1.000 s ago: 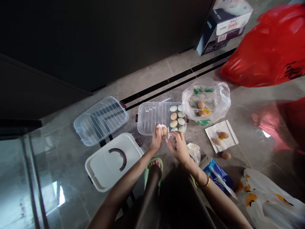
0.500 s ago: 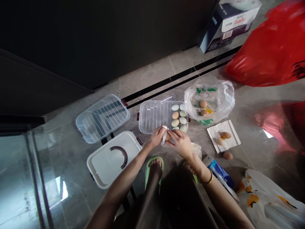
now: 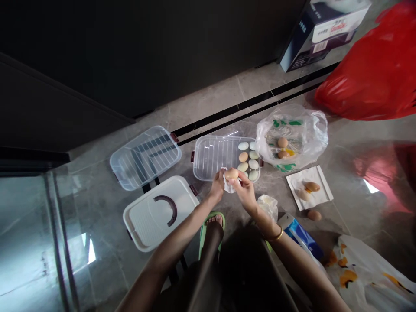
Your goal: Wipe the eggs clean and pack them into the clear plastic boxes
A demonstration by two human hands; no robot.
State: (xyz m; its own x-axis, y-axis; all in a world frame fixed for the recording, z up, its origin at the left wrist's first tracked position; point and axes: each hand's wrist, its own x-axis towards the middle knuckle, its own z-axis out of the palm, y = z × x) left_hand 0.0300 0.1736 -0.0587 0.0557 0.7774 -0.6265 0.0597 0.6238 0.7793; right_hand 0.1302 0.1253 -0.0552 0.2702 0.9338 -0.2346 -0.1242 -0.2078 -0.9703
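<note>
My right hand (image 3: 245, 190) grips a brown egg (image 3: 232, 174) between thumb and fingers, just over the near edge of a clear ribbed tray (image 3: 214, 158). Beside it, my left hand (image 3: 217, 187) pinches a white tissue (image 3: 228, 186) that lies against the egg's underside. Several pale and tan eggs (image 3: 243, 157) stand in rows at the tray's right end. A clear plastic bag (image 3: 312, 138) right of the tray holds two brown eggs, one with yolk by it. Two more eggs and some yolk lie on a white paper (image 3: 294, 177), with a brown egg (image 3: 314, 215) on the floor below.
Left are a clear container (image 3: 143, 160) and a white lid (image 3: 146, 225) with a dark handle. A crumpled tissue (image 3: 268, 206), blue packet (image 3: 302, 236) and patterned white bag (image 3: 367, 268) lie at right. Beyond stand a box (image 3: 325, 39) and red bag (image 3: 367, 73).
The brown egg, mostly covered by my fingers and the tissue before, now shows more fully, held up in my right hand. The whole view has shifted slightly.
</note>
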